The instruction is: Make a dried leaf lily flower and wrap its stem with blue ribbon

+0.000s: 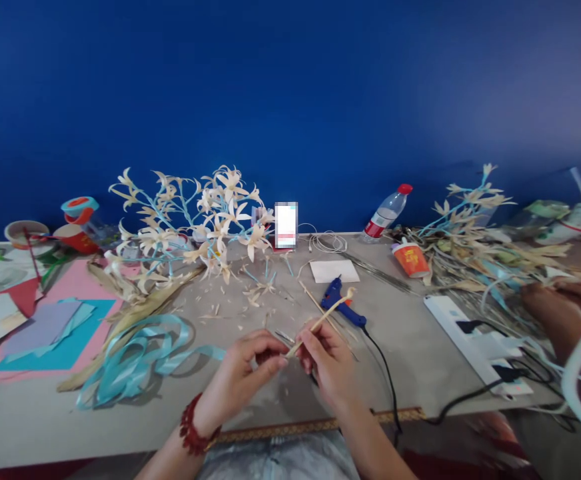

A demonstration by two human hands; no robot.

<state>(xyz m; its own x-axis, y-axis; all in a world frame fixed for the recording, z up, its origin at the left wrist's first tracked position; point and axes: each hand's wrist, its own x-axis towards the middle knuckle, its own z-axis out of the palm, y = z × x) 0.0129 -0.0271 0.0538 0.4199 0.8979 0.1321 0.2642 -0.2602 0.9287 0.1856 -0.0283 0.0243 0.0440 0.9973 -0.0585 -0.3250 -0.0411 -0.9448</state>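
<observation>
A long, narrow strip of pale dried husk (328, 315) slants up to the right from my fingers and ends in a small curl. My right hand (329, 360) is closed around the strip's middle. With thumb and fingers pinched together, my left hand (250, 367) grips its lower end. A thin metal tip (284, 337) shows just above the left fingers; the rest of that tool is hidden. Right behind the strip lies a blue glue gun (348, 310). Pale star-shaped husk flowers (233, 207) on light blue stems stand at the back left.
Light blue ribbon (140, 353) and coloured paper (45, 350) lie left. A white power strip (463, 340) with black cords is right, beside another person's hand (553, 307). Behind are a bottle (385, 215), a red paper cup (410, 259) and husk scraps (215, 310).
</observation>
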